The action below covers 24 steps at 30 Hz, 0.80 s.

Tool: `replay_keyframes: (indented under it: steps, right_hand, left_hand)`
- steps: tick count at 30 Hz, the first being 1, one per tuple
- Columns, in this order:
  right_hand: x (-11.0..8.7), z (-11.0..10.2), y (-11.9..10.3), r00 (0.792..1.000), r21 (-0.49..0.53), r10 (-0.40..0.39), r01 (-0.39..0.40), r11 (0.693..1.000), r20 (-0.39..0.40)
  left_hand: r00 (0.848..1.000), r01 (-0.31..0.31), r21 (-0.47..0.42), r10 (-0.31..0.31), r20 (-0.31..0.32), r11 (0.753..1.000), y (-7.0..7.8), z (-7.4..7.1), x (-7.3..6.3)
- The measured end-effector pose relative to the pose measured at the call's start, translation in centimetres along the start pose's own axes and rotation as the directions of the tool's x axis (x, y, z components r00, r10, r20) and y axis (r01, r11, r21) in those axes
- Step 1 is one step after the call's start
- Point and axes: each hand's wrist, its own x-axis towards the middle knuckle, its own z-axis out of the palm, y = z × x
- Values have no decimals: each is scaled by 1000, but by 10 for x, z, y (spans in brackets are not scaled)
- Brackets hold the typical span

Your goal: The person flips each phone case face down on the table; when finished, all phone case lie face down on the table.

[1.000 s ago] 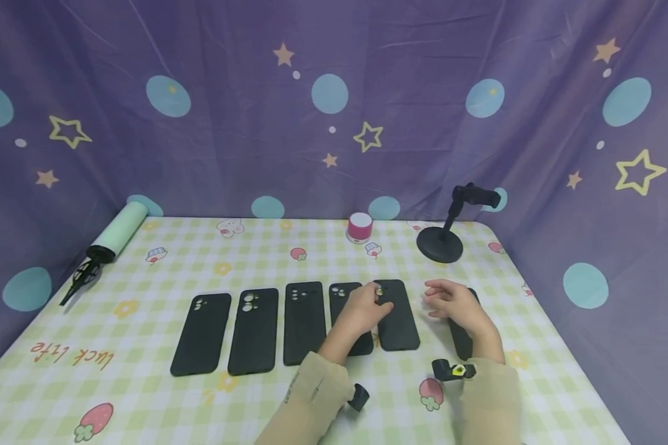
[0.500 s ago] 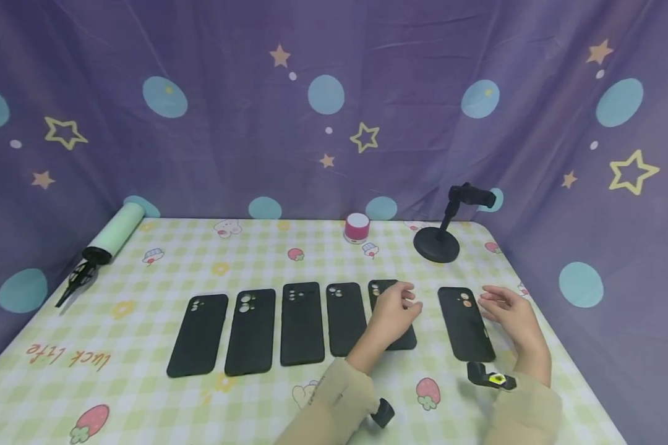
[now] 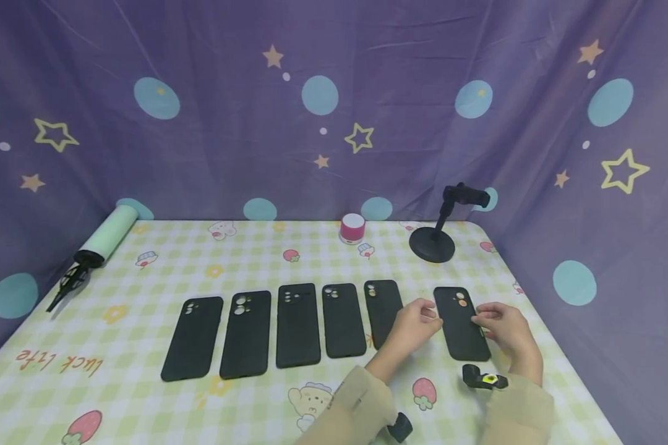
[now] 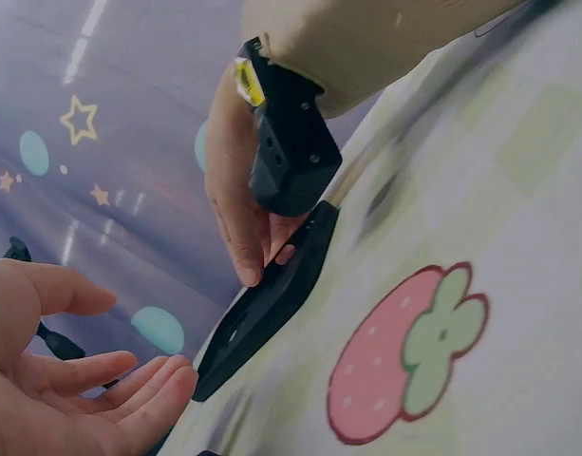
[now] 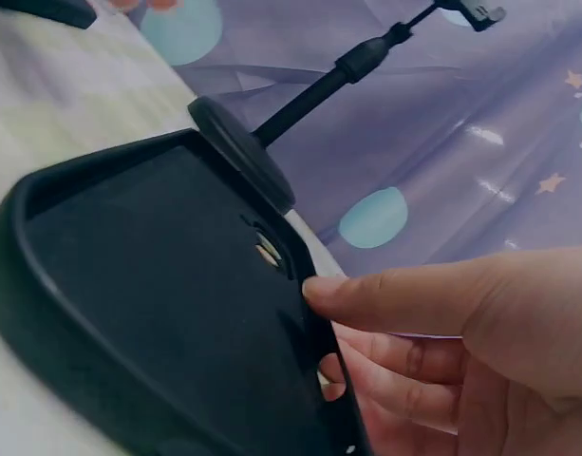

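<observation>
The rightmost black phone case [image 3: 459,334] lies on the checked cloth, its inner side up in the right wrist view. My right hand [image 3: 509,327] pinches its right rim, thumb over the edge and fingers against the outer side. My left hand [image 3: 414,324] is held just left of this case, with loosely bent fingers and nothing between thumb and fingers. Its fingertips are close to the case's left edge in the left wrist view. Left of that hand, another black phone case [image 3: 384,306] is partly covered by it.
Several more black phone cases, such as the leftmost one [image 3: 192,340], form a row to the left. At the back stand a pink-and-white cylinder [image 3: 352,228] and a black stand [image 3: 432,245]. A mint-green tube with a black nozzle [image 3: 108,235] lies far left.
My left hand has moved right, off the row of cases, to beside the rightmost case. My right hand first shifted right across that case, then came in to grip its right rim.
</observation>
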Motion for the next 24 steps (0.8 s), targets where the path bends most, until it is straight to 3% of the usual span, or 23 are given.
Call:
replay_keyframes:
  steps: [9,18,24]
  right_hand:
    - [2,4,1,998,-74,-14,9,997,-67]
    - [5,6,5,996,-67,-20,15,998,-83]
    - [7,9,4,996,-22,-34,32,999,-86]
  left_hand:
    - [990,103,49,-107,93,993,-7,7,2]
    - [984,141,-88,-130,122,986,-13,9,3]
    - [982,161,-110,-148,118,981,-11,10,1]
